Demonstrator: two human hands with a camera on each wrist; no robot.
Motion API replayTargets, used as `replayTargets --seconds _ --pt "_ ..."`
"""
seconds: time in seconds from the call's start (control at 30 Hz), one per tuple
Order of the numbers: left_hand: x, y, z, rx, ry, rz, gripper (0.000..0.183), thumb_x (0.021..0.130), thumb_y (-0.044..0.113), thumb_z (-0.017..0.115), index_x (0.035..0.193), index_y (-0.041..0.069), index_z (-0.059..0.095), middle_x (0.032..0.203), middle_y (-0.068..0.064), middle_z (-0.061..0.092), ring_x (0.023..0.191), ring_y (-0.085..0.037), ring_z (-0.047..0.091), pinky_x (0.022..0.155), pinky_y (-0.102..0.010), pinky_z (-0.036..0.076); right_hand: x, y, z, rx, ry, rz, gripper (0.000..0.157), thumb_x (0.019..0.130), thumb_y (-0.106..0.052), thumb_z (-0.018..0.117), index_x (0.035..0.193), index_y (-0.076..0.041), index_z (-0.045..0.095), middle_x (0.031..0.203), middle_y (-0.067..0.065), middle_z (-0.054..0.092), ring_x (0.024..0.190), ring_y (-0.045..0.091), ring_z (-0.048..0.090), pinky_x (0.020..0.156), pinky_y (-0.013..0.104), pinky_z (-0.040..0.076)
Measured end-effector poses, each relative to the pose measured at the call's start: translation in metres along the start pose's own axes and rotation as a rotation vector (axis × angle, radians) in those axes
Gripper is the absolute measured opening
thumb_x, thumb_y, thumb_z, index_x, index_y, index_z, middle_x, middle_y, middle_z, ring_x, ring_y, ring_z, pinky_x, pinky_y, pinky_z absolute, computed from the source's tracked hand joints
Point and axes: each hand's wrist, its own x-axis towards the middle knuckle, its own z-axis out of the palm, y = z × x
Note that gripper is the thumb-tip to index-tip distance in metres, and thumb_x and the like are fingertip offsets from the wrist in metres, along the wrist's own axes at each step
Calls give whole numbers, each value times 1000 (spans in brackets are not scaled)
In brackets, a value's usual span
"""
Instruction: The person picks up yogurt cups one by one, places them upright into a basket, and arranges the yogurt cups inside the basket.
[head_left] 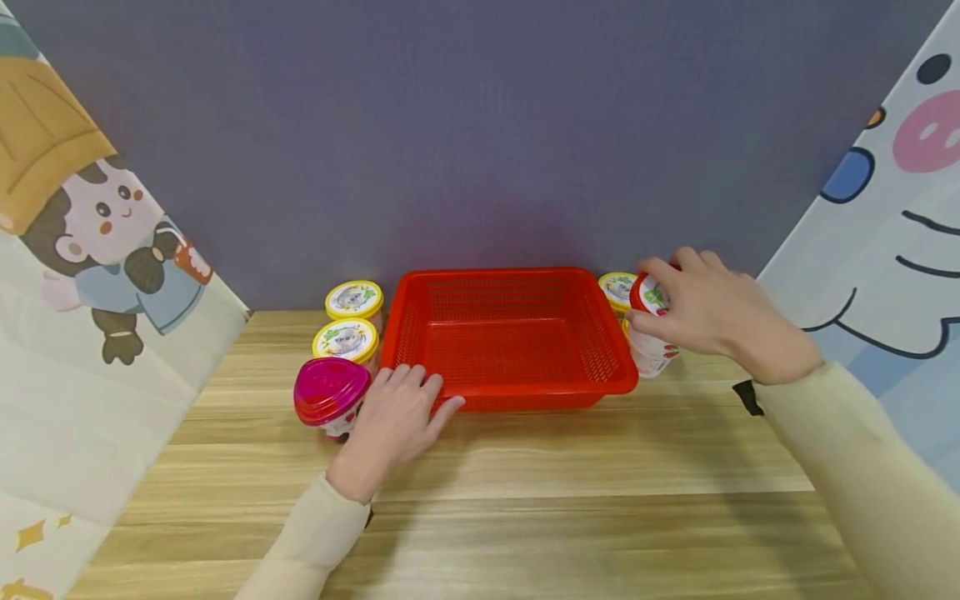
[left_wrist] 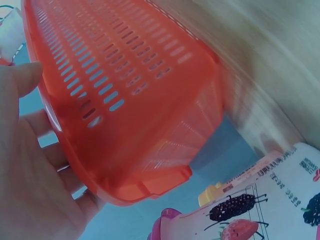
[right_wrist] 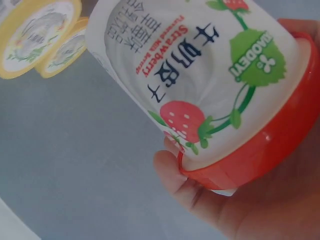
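Observation:
My right hand [head_left: 708,308] grips a white strawberry milk-drink cup [head_left: 651,346] by its red lid, at the right side of a red slotted plastic basket [head_left: 517,398]. In the right wrist view, thumb and fingers lie around the lid [right_wrist: 260,155], and the cup's printed strawberry side [right_wrist: 200,75] shows. My left hand [head_left: 397,417] holds the basket's near left corner. Its fingers pass over the rim [left_wrist: 75,165] to the inner side, and its thumb lies at the outer side. No contents show inside the basket.
Left of the basket stand two yellow-lidded cups [head_left: 345,342] and, nearer, a cup with a magenta lid [head_left: 330,390]. Another yellow-lidded cup [head_left: 617,287] stands at the basket's far right, partly behind the gripped cup. A grey wall [head_left: 495,142] rises behind the wooden table [head_left: 570,517].

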Motion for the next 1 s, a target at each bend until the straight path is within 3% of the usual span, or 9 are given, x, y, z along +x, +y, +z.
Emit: replayTargets --seconds 0.6,1.0 --pt "0 -3 3 -10 16 10 40 98 51 61 99 12 69 89 -8 63 82 -25 58 78 -41 46 29 -34 -8 11 -15 -47 58 92 -51 55 140 -20 50 124 14 51 106 33 47 64 54 50" --pt "0 -5 5 -6 27 14 42 98 52 58 100 12 70 90 -8 63 82 -25 58 77 -39 46 50 -47 3 24 -41 -81 62 91 -55 56 142 -20 49 127 15 50 107 32 47 71 53 50"
